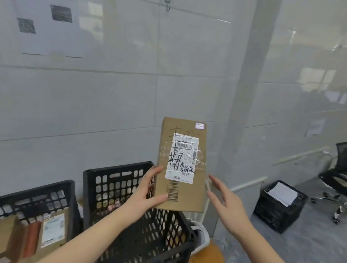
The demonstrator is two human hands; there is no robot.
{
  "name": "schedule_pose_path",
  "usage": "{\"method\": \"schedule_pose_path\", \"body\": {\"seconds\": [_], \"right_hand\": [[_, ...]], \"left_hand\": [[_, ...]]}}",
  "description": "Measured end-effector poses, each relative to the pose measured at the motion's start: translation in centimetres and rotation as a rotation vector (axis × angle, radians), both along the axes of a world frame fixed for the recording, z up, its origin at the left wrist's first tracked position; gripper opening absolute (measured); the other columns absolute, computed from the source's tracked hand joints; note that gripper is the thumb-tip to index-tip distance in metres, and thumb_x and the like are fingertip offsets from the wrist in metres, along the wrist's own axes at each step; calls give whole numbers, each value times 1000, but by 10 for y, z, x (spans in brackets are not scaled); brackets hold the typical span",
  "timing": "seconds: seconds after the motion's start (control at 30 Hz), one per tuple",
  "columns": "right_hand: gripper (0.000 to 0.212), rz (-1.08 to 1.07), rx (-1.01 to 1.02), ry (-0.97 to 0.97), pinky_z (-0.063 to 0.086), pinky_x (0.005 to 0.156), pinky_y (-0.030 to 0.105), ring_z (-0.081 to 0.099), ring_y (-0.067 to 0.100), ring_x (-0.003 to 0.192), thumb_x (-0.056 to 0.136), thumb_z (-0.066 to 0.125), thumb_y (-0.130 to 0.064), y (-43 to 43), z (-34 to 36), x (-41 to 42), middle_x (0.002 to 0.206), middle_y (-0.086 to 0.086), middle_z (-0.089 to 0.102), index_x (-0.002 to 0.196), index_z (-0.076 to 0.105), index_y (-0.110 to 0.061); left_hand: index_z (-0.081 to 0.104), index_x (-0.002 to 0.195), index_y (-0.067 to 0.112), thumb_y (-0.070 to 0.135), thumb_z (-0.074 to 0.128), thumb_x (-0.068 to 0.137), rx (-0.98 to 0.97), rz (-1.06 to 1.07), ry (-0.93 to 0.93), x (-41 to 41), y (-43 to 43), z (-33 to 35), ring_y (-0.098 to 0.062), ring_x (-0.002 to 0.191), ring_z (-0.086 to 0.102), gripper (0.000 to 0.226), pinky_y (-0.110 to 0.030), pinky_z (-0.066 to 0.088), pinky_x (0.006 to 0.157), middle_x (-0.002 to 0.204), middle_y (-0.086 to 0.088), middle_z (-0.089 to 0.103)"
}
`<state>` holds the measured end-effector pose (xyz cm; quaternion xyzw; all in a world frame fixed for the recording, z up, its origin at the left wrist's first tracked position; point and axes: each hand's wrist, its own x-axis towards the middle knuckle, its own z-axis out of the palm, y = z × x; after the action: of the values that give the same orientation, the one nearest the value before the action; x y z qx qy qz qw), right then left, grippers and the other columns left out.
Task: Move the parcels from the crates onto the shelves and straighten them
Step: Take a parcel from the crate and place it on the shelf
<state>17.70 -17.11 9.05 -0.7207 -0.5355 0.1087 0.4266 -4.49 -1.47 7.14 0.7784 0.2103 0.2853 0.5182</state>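
Head view: slim cardboard parcel [182, 166] held upright in the air above the middle black crate [118, 168], in front of the tiled wall. No shelves in frame.

Left hand [145, 192] pinches the parcel's lower left corner, thumb on the front face and the other fingers along the left edge and behind it. Right hand [225, 200] is spread with straight fingers just beside the lower right edge; can't tell if it touches.

Left crate [35, 188], near left, holds more parcels [53, 229].

Handling, judged: a one-handed corner pinch carries it, so probably light. Stiff carton, flat faces, keeps its shape. The shipping label [182, 157] and clear tape look slicker than bare cardboard. Best hold is both long edges, low down, on bare board. Contents unknown, so set it down gently.
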Motion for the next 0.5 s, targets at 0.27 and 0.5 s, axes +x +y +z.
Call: {"method": "schedule_pose_path", "body": {"seconds": [0.27,0.5], "right_hand": [[55,-284,-187,-279,17,119,31,19,13,147,97,42,-54,-51,-11,113,157,-5,31,149,33,-36],[58,-511,-280,-277,17,120,38,20,17,147,94,43,-55,-100,-8,208,155,-2,35,148,37,-33]], "left_hand": [[27,131,71,53,74,75,-35,-170,-59,133,-20,2,-16,136,39,75,-21,53,88,157,10,26],[31,132,67,54,78,72,-106,-395,-75,272,-32,-13,-20,135,43,77,-24,55,88,159,-2,27]]}}
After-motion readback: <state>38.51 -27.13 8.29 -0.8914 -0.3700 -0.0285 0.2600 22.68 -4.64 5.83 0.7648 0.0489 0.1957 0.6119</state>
